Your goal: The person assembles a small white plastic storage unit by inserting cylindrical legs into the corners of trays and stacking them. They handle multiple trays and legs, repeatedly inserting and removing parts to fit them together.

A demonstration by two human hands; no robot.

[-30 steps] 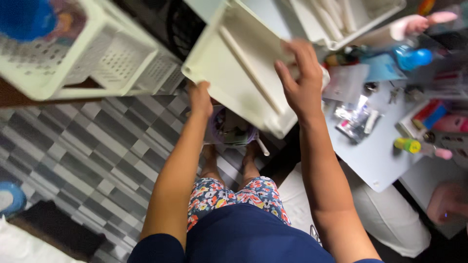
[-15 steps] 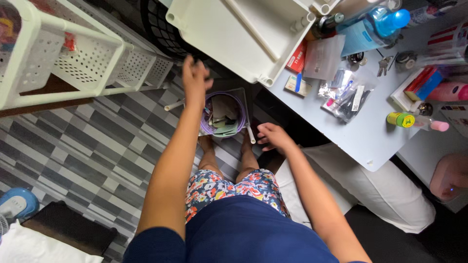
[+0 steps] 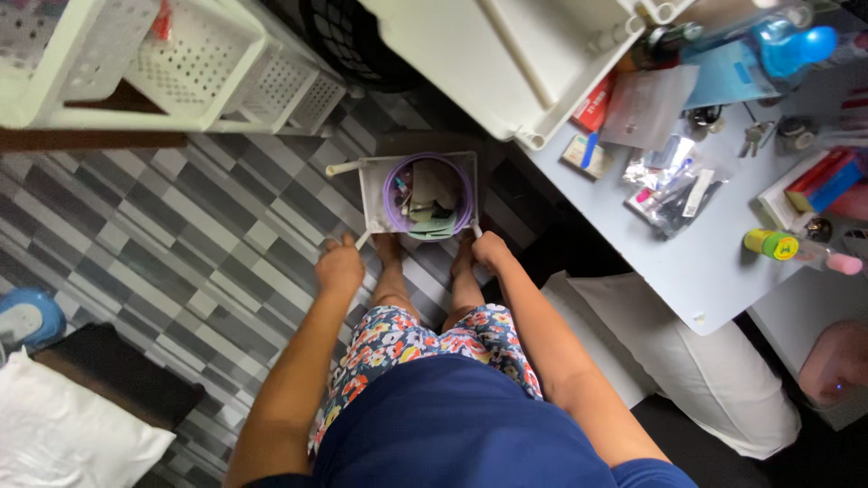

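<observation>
Both hands grip the near corners of a small white tray (image 3: 372, 194) on the tiled floor (image 3: 181, 235), left hand (image 3: 340, 267) and right hand (image 3: 489, 249) with fingers curled around its legs, steadying the purple bucket (image 3: 429, 194) inside.

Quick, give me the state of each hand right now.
Left hand: closed on a white leg of the tray on the floor.
Right hand: closed on the tray's leg at the other corner.
</observation>
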